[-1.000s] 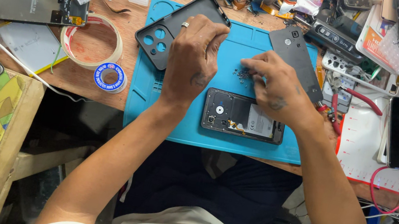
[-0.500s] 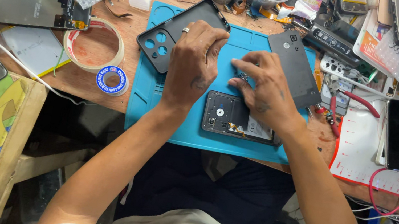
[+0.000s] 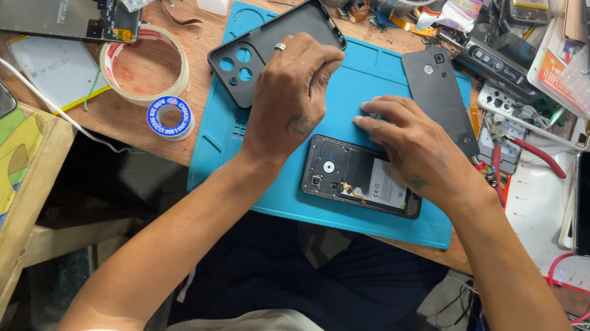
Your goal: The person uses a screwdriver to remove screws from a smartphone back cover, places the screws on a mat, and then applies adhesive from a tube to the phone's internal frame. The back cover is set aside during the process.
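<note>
We are at a phone repair. The opened phone (image 3: 360, 185) lies face down near the front edge of the blue mat (image 3: 404, 88) on the table (image 3: 142, 124), its insides showing. Our left hand (image 3: 294, 85) rests on the mat just above it, beside the black case (image 3: 271, 46), fingers curled together; we cannot tell whether they hold anything. Our right hand (image 3: 411, 141) reaches over the phone's right end, fingers (image 3: 371, 118) pinched together low on the mat, perhaps on some small part too tiny to make out. The back cover (image 3: 439, 94) lies just beyond. We judge this mid-disassembly; the next move calls for a fine, steady grip.
</note>
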